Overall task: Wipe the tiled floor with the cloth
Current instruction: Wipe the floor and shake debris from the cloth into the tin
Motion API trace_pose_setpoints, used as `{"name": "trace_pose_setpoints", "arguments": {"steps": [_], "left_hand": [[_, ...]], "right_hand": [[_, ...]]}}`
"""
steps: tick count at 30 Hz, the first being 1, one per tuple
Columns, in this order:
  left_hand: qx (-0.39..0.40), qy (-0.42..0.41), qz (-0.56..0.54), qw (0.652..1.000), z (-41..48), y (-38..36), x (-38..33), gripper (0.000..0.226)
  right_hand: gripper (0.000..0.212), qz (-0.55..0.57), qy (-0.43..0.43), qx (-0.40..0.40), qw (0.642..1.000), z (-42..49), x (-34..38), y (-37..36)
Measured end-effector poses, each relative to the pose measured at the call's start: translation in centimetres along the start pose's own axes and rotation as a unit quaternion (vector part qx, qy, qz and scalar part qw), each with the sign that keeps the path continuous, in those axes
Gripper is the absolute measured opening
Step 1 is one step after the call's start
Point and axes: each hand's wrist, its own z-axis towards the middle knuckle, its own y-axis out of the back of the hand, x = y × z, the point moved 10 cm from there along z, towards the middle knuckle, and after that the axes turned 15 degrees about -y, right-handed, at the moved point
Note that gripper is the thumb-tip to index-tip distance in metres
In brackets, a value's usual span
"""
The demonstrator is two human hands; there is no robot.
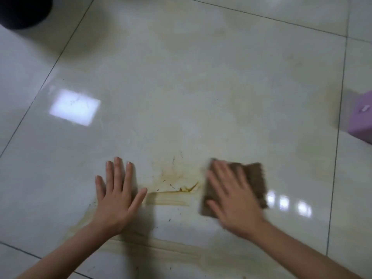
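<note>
left hand (116, 196): grip wide, fingers spread flat on floor (201, 87) | right hand (233, 198): grip wide, flat palm pressing cloth (255, 178), blurred | cloth: brown, on floor just right of yellow-brown stain (175, 176) | purple box (362, 117) at right edge

Thin dark grout lines (341, 97) cross the glossy pale tiled floor (221, 77). A bright square reflection (74, 107) lies at left (three smaller glints (285, 202) lower right). A dark round object (22, 11) sits top left, a purple box (360, 119) far right.
</note>
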Motion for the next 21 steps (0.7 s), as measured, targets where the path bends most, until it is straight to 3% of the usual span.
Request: {"name": "trace_pose_setpoints", "arguments": {"steps": [4,9,12,16,21], "left_hand": [[0.000,-0.014,-0.045,0.999,-0.3,0.4,0.2,0.102],[-0.019,-0.004,-0.075,0.997,-0.5,1.7,0.5,0.089],[-0.040,-0.006,-0.106,0.994,-0.5,2.3,1.0,0.065],[-0.076,-0.005,-0.092,0.993,-1.0,3.3,1.5,0.068],[-0.123,-0.008,-0.092,0.988,-1.5,4.3,1.2,0.072]], "right_hand": [[0.065,0.001,0.110,0.030,0.993,6.3,13.5,-1.3],[0.058,-0.005,0.178,0.071,0.981,8.7,17.2,-1.1],[0.057,-0.005,0.155,0.078,0.985,7.1,14.4,-0.4],[0.078,-0.044,0.093,0.091,0.991,4.7,10.2,-0.5],[0.059,0.041,0.014,0.104,0.994,5.8,11.6,-0.2]]}}
